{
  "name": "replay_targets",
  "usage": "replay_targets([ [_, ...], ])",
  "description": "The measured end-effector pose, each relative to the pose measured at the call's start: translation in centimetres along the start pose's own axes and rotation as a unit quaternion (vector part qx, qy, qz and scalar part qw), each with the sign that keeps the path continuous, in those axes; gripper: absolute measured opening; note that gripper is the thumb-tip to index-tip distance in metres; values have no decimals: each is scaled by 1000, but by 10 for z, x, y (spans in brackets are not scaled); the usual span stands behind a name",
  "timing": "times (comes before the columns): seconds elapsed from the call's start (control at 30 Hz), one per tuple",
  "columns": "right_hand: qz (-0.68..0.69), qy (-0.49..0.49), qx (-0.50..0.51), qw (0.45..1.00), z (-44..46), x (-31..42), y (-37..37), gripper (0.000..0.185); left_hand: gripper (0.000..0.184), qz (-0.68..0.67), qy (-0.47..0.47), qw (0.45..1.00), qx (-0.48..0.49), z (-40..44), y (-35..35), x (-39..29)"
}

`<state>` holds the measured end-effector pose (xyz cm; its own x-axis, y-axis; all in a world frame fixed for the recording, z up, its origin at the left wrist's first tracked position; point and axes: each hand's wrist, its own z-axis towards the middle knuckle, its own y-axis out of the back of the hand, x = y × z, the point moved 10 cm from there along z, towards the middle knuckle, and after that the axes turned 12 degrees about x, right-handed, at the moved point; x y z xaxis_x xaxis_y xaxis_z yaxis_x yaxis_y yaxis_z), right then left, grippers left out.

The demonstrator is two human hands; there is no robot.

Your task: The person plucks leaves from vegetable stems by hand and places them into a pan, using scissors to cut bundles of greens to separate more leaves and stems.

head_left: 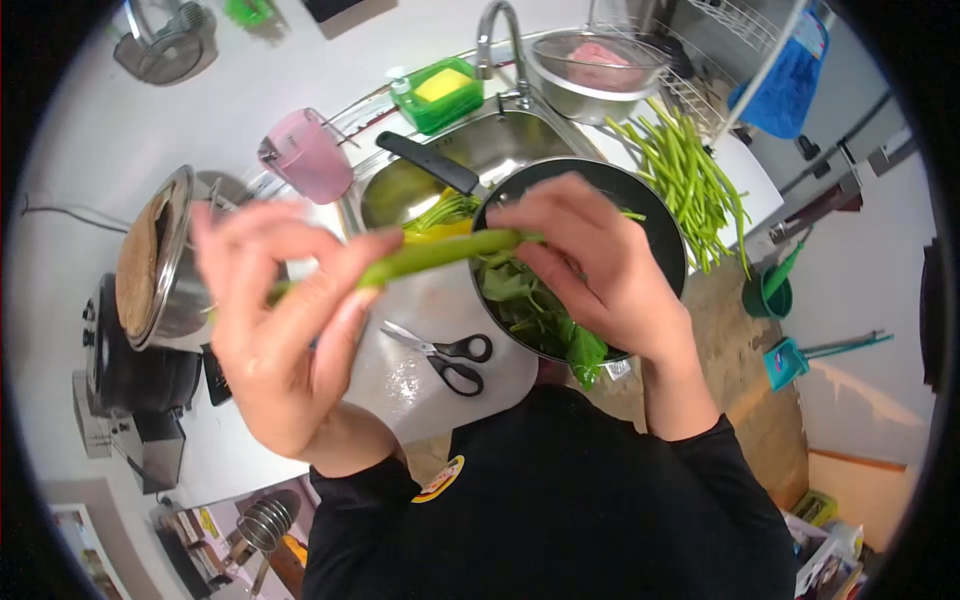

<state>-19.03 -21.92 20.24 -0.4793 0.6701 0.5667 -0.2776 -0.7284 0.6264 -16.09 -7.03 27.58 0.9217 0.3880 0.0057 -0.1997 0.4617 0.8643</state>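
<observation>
A thick green vegetable stalk (435, 257) is stretched between my two hands, above the counter. My left hand (285, 335) has its thumb and fingers closed around one end of it. With bent fingers, my right hand (600, 260) grips the other end; motion blurs the fingertips. Below the right hand is a black frying pan (655, 215) holding torn green leaves (515, 285), and one leaf (586, 355) hangs over its near rim. Black-handled scissors (445, 355) lie with blades parted on a wet white cutting board (500, 385).
The pan partly covers the steel sink (385, 190), where more greens show. Long green stalks (685, 180) are heaped at right. Behind stand a strainer-covered bowl (590, 100), a faucet (487, 45), a green sponge caddy (440, 115) and a pink pitcher (310, 160). Pots (180, 280) crowd the left.
</observation>
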Motion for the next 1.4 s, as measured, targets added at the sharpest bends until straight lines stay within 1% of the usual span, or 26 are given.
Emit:
replay_targets([
  [0.03, 27, -11, 13, 999, -4, -4, -1, 13, 24, 65, 1, 997, -43, 8, 6, -7],
  [0.07, 47, -42, 18, 998, -9, -10, 0, 12, 25, 115, 0, 990, -85, 16, 10, -15],
  [0.1, 68, -72, 23, 995, -15, -16, 2, 11, 28, 108, -26, 984, -136, 26, 9, -23],
  [0.17, 110, -129, 30, 985, -29, -32, 7, 10, 33, 40, -72, 966, -244, 42, -1, -31],
  [0.2, 179, -159, -33, 970, -40, -46, 15, 9, 30, -15, -94, 952, -291, 47, -8, -32],
  [0.23, 245, -184, -98, 947, -53, -61, 22, 8, 27, -114, -110, 935, -317, 50, -18, -30],
  [0.27, 264, -211, -128, 932, -67, -73, 30, 12, 24, -232, -121, 909, -325, 54, -31, -26],
  [0.3, 298, -205, -159, 919, -78, -81, 40, 13, 21, -340, -116, 882, -303, 60, -52, -22],
  [0.33, 331, -196, -190, 903, -89, -90, 51, 14, 18, -392, -104, 886, -226, 71, -82, -21],
  [0.37, 334, -194, -223, 895, -102, -96, 63, 13, 16, -462, -33, 883, -80, 80, -114, -28],
  [0.4, 347, -193, -261, 880, -115, -103, 73, 13, 14, -478, -6, 877, 48, 81, -148, -38],
  [0.43, 344, -197, -283, 873, -125, -105, 83, 13, 14, -521, 38, 843, 130, 76, -177, -46],
  [0.47, 342, -201, -304, 866, -134, -106, 92, 14, 16, -519, 57, 832, 188, 72, -195, -54],
  [0.53, 338, -193, -323, 863, -148, -107, 104, 14, 18, -535, 33, 824, 182, 70, -207, -72],
  [0.63, 338, -176, -323, 867, -153, -106, 110, 14, 19, -557, -12, 814, 163, 70, -215, -90],
  [0.73, 318, -187, -309, 876, -146, -103, 106, 14, 19, -528, -23, 832, 166, 75, -209, -102],
  [0.8, 294, -201, -289, 889, -140, -101, 100, 15, 18, -513, -29, 845, 151, 79, -201, -107],
  [0.87, 300, -184, -288, 891, -135, -99, 95, 15, 17, -494, -24, 857, 145, 81, -194, -109],
  [0.97, 307, -171, -282, 893, -130, -96, 95, 14, 17, -494, -39, 866, 70, 80, -192, -104],
  [1.17, 329, -156, -303, 881, -125, -96, 90, 13, 19, -449, -72, 891, -11, 75, -179, -106],
  [1.27, 339, -141, -317, 875, -123, -97, 86, 13, 14, -450, -74, 889, -44, 74, -180, -101],
  [1.37, 333, -134, -327, 874, -120, -97, 84, 12, 10, -487, -33, 872, -37, 75, -189, -92],
  [1.4, 332, -137, -325, 875, -120, -97, 84, 12, 11, -536, -14, 844, -5, 76, -200, -91],
])
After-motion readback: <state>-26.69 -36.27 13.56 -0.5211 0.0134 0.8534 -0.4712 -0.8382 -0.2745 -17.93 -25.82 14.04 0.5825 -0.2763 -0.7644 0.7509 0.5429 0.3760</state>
